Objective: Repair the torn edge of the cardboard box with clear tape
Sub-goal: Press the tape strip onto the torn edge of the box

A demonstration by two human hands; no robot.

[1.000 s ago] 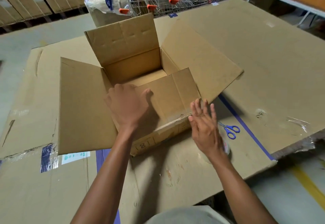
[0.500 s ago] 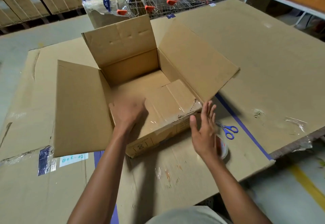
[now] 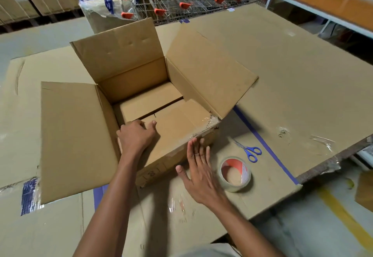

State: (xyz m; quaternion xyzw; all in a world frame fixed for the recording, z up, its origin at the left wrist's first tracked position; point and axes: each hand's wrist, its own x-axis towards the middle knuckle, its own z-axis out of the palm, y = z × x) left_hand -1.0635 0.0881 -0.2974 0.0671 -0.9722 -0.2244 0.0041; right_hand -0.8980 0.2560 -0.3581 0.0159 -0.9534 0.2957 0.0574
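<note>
An open brown cardboard box point(image 3: 129, 79) stands on a cardboard-covered table, its far, left and right flaps spread out. The near flap point(image 3: 177, 127) is folded down inward, and clear tape covers the torn edge point(image 3: 210, 122) at its right corner. My left hand point(image 3: 137, 135) presses on that flap, fingers curled over its far edge. My right hand point(image 3: 198, 171) is flat and open against the box's near outer wall, just below the tear. A roll of clear tape point(image 3: 235, 174) lies to the right of that hand.
Blue-handled scissors point(image 3: 251, 152) lie beyond the tape roll, next to a blue tape line. The table's cardboard covering point(image 3: 302, 75) stretches right to a ragged edge. Behind the box are a wrapped carton point(image 3: 105, 4) and a row of shopping carts point(image 3: 191, 0).
The near flap has been pushed further down into the box. My left hand slid to the flap's far edge. My right hand moved off the tape roll onto the box's near wall.
</note>
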